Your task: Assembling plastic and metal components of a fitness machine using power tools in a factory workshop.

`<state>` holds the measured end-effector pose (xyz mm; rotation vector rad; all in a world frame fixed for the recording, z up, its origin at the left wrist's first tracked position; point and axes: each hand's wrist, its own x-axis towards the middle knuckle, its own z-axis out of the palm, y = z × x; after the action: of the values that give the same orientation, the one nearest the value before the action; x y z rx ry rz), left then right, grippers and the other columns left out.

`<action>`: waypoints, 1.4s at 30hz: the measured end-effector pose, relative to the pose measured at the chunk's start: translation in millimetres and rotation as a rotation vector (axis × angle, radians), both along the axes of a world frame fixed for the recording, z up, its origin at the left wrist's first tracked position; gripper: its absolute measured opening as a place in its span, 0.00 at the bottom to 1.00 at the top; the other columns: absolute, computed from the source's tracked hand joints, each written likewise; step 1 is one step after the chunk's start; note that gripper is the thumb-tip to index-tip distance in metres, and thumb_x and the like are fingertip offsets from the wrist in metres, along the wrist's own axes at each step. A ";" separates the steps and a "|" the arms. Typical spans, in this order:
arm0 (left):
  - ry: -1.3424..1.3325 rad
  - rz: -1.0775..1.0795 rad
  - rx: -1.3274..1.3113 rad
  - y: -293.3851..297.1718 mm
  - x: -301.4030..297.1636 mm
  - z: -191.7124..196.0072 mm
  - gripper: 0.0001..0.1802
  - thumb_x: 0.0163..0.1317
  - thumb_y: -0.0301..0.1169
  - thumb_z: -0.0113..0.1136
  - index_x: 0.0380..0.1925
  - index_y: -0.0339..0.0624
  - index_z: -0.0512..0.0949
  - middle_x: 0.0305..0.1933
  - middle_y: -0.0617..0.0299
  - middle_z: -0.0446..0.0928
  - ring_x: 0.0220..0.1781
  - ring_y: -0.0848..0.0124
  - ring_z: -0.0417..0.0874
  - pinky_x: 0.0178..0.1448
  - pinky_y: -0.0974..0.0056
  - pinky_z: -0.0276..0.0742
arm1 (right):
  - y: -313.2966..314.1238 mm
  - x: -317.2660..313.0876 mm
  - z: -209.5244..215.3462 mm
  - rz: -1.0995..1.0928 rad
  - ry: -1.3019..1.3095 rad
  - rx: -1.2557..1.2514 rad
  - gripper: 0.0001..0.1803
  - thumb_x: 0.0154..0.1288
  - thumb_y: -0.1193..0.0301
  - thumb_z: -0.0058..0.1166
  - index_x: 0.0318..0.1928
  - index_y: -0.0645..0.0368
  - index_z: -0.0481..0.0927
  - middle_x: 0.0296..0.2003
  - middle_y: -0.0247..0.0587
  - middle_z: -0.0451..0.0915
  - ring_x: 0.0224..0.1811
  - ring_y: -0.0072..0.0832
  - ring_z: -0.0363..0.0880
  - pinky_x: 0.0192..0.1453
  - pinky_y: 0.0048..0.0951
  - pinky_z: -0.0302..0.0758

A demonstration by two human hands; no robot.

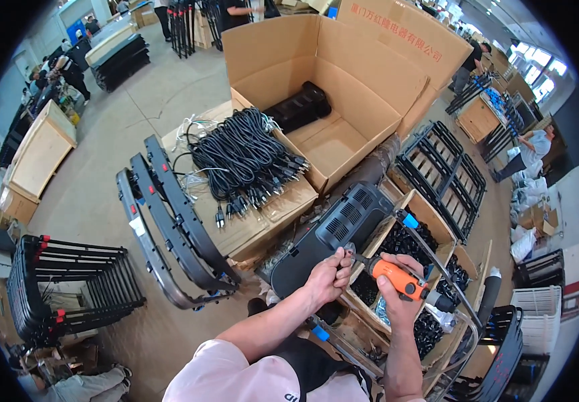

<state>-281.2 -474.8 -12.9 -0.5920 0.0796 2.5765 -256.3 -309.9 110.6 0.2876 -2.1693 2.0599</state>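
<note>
My right hand (404,285) is wrapped round an orange and black power screwdriver (393,273), whose tip points left. Close to that tip, my left hand (329,276) is closed in a pinch; whatever its fingertips hold is too small to make out. Both hands are above the near right end of a long black plastic cover (333,231) with vent slots. Beside them runs a metal tube frame (440,264) with blue pieces on it.
Bins of small black parts (430,331) stand at my right. Coiled black power cords (242,151) lie on a carton to the left, beside curved black frame parts (169,214). Behind is an open cardboard box (269,57) holding a black part (299,107). Other people work farther off.
</note>
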 end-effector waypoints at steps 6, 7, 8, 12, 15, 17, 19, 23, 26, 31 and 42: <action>-0.064 0.004 0.164 -23.2 -37.5 -4.0 0.13 0.85 0.42 0.50 0.51 0.44 0.75 0.30 0.73 0.66 0.22 0.81 0.61 0.20 0.75 0.53 | -24.0 -41.5 -3.4 0.009 -0.090 0.044 0.31 0.64 0.84 0.68 0.66 0.62 0.71 0.59 0.53 0.84 0.63 0.37 0.83 0.72 0.42 0.78; -0.060 -0.014 0.143 -26.5 -41.3 -5.2 0.13 0.85 0.41 0.50 0.51 0.44 0.75 0.30 0.72 0.67 0.22 0.81 0.61 0.20 0.75 0.54 | -26.0 -47.4 -4.4 0.012 -0.084 0.057 0.31 0.64 0.83 0.68 0.65 0.63 0.72 0.59 0.53 0.84 0.62 0.37 0.83 0.72 0.41 0.78; -0.055 -0.031 0.121 -29.2 -44.2 -7.1 0.12 0.86 0.40 0.50 0.52 0.44 0.75 0.30 0.72 0.67 0.22 0.81 0.62 0.20 0.75 0.54 | -28.0 -52.3 -5.0 0.009 -0.097 0.065 0.31 0.64 0.83 0.68 0.65 0.63 0.72 0.59 0.53 0.84 0.62 0.37 0.83 0.72 0.41 0.78; -0.077 -0.040 0.149 -40.6 -51.3 -15.0 0.12 0.85 0.39 0.50 0.54 0.43 0.76 0.30 0.71 0.68 0.22 0.81 0.62 0.20 0.75 0.55 | -39.3 -67.6 -4.4 0.015 -0.167 0.086 0.29 0.65 0.81 0.69 0.64 0.63 0.72 0.58 0.52 0.84 0.62 0.36 0.83 0.71 0.41 0.78; -0.092 -0.042 0.127 -46.5 -54.2 -13.1 0.13 0.85 0.39 0.51 0.55 0.42 0.76 0.30 0.71 0.68 0.21 0.81 0.63 0.20 0.75 0.56 | -45.9 -75.1 -3.8 0.022 -0.182 0.119 0.29 0.65 0.81 0.68 0.64 0.62 0.72 0.58 0.51 0.84 0.63 0.36 0.83 0.71 0.41 0.78; -0.078 -0.033 0.091 -48.8 -55.3 -12.8 0.14 0.85 0.40 0.51 0.56 0.42 0.76 0.31 0.70 0.69 0.22 0.81 0.63 0.20 0.75 0.57 | -49.6 -80.1 -2.4 0.042 -0.192 0.155 0.29 0.64 0.81 0.69 0.64 0.62 0.73 0.59 0.50 0.84 0.63 0.36 0.83 0.71 0.40 0.78; -0.077 -0.016 0.196 -48.5 -56.4 -12.7 0.14 0.85 0.40 0.51 0.55 0.42 0.76 0.32 0.69 0.69 0.24 0.80 0.66 0.21 0.75 0.59 | -54.6 -86.8 -1.1 0.029 -0.182 0.174 0.29 0.64 0.81 0.69 0.64 0.61 0.73 0.59 0.50 0.84 0.63 0.36 0.83 0.71 0.40 0.78; -0.141 0.128 0.455 -47.6 -55.3 -20.6 0.13 0.84 0.41 0.53 0.51 0.43 0.77 0.35 0.66 0.72 0.29 0.77 0.72 0.23 0.72 0.67 | -62.9 -104.6 11.1 -0.026 -0.112 0.156 0.29 0.63 0.80 0.69 0.63 0.62 0.74 0.57 0.50 0.85 0.63 0.37 0.83 0.72 0.42 0.77; -0.501 0.124 0.230 -36.1 -59.4 11.8 0.14 0.84 0.43 0.53 0.51 0.44 0.77 0.36 0.66 0.74 0.31 0.74 0.75 0.25 0.70 0.69 | -62.2 -117.0 18.1 -0.020 -0.073 0.124 0.30 0.62 0.80 0.68 0.64 0.61 0.73 0.57 0.51 0.85 0.63 0.38 0.83 0.72 0.44 0.77; -0.054 -0.120 -0.109 -41.4 -26.2 -24.4 0.13 0.84 0.41 0.54 0.50 0.42 0.76 0.33 0.68 0.70 0.25 0.77 0.66 0.25 0.73 0.60 | -65.7 -124.5 13.6 0.026 -0.159 0.178 0.30 0.62 0.79 0.69 0.64 0.62 0.73 0.57 0.50 0.85 0.62 0.38 0.83 0.72 0.43 0.77; 0.619 -0.394 -1.959 -126.3 -63.2 -12.3 0.18 0.79 0.37 0.54 0.63 0.44 0.81 0.56 0.48 0.87 0.57 0.48 0.88 0.59 0.50 0.83 | -78.2 -133.8 -19.8 0.124 -0.228 0.219 0.29 0.64 0.80 0.69 0.63 0.62 0.73 0.57 0.47 0.85 0.62 0.35 0.83 0.71 0.39 0.79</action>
<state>-344.4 -601.1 -25.2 -0.1821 2.6051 1.3793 -390.1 -388.1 90.9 0.2251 -2.5813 2.0047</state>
